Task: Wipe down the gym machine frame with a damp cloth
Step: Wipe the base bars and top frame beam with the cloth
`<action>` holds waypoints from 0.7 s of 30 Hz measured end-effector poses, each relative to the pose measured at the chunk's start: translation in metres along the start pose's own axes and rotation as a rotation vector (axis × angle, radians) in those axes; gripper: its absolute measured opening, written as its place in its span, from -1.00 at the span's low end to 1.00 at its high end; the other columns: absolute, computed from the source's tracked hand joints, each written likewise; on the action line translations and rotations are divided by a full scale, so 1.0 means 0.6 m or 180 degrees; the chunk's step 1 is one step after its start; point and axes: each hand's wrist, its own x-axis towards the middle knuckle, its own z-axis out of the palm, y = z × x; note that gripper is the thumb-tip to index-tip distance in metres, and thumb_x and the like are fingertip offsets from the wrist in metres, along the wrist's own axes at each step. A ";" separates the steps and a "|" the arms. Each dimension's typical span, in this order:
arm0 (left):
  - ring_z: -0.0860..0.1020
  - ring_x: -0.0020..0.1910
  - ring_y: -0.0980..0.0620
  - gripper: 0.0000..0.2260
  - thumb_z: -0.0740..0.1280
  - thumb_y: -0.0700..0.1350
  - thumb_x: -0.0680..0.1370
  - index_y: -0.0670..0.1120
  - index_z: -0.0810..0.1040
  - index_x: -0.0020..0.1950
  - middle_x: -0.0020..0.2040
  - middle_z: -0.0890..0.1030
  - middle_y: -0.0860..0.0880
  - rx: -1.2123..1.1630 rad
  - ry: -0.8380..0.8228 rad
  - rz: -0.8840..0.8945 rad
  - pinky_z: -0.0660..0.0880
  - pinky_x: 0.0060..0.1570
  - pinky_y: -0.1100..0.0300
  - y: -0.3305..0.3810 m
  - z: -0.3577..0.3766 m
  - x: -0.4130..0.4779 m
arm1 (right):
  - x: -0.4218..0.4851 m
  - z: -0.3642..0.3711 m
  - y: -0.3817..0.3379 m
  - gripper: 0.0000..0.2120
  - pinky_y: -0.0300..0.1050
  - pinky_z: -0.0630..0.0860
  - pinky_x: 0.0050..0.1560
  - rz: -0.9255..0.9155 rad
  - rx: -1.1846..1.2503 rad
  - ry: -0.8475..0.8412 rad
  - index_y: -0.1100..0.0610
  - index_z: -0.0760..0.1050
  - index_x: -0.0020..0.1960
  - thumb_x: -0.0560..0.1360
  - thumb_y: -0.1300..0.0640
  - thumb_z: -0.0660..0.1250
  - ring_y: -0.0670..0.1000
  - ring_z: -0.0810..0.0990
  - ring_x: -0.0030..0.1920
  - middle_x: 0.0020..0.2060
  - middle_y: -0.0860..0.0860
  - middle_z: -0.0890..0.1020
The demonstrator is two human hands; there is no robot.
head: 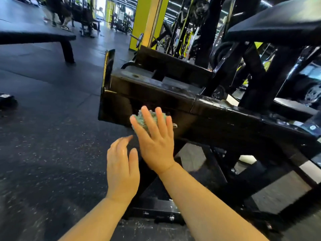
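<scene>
From the head camera, the right hand (155, 138) lay flat against the side face of the black machine frame (225, 117), its fingers straight and spread, pressing a bunched teal cloth (138, 117) onto the painted metal. The cloth showed only in the gaps between the fingers and just past the fingertips, low on the horizontal beam near its left end, where an upright black plate (108, 70) closed off the frame. The left hand (122, 173) hovered just beside and below the right one, close to its wrist; its fingers were loosely bent and held nothing, and whether it touched the frame could not be told. The top of the beam looked dusty and scuffed, with pale streaks along its edge. Above and to the right, a black padded rest (278, 23) sat on angled black struts, and weight plates (312, 94) showed behind them. Dark speckled rubber floor (43, 136) spread out to the left, with a low padded bench (34, 36) standing on it well apart from the hands. Farther back rose a yellow-green pillar (147, 20), and blurred people (57, 13) stood in the distance.
</scene>
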 end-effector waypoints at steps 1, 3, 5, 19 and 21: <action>0.33 0.28 0.10 -0.56 0.02 0.07 0.58 -0.10 0.38 0.36 0.25 0.38 0.09 -0.0078 -0.0120 -0.0297 0.23 0.23 0.24 -0.014 0.002 -0.007 | -0.019 0.004 0.002 -0.52 0.09 -0.06 0.51 -0.0093 -0.0068 -0.0067 -0.05 0.24 0.44 0.55 0.16 0.23 0.10 -0.02 0.55 0.46 0.01 0.20; 0.29 0.27 0.20 -0.65 0.05 0.00 0.64 -0.03 0.34 0.40 0.29 0.37 0.13 -0.0253 -0.0396 -0.0726 0.19 0.25 0.26 -0.041 0.016 -0.029 | -0.072 0.003 0.024 -0.55 0.09 -0.06 0.52 -0.0143 -0.0302 -0.0157 -0.09 0.26 0.43 0.58 0.19 0.13 0.08 -0.06 0.56 0.50 -0.04 0.11; 0.23 0.27 0.27 -0.65 0.05 -0.05 0.65 0.01 0.29 0.44 0.31 0.32 0.18 -0.0275 -0.0690 -0.0815 0.15 0.30 0.28 -0.049 0.034 -0.047 | -0.110 -0.014 0.072 -0.60 0.10 -0.09 0.52 0.0386 -0.0394 0.0048 -0.08 0.26 0.42 0.61 0.17 0.12 0.08 -0.10 0.55 0.55 -0.05 -0.01; 0.60 -0.10 0.04 -0.71 0.05 -0.11 0.61 0.03 0.57 -0.10 -0.11 0.64 -0.03 -0.1577 -0.0352 -0.2310 0.49 -0.05 0.09 -0.090 0.045 0.048 | -0.173 0.024 -0.015 -0.59 0.14 -0.05 0.50 -0.0092 -0.0172 -0.0701 -0.05 0.21 0.44 0.60 0.04 0.14 0.11 -0.08 0.55 0.56 -0.04 -0.06; 0.59 -0.09 0.02 -0.70 0.03 -0.14 0.61 0.02 0.54 -0.11 -0.05 0.64 -0.06 -0.1614 -0.0620 -0.2518 0.45 0.00 0.08 -0.121 0.037 0.063 | -0.232 0.019 -0.021 -0.60 0.14 0.19 0.38 -0.0561 -0.0288 -0.1201 -0.07 0.25 0.42 0.59 0.06 0.11 0.14 0.04 0.49 0.49 0.01 0.04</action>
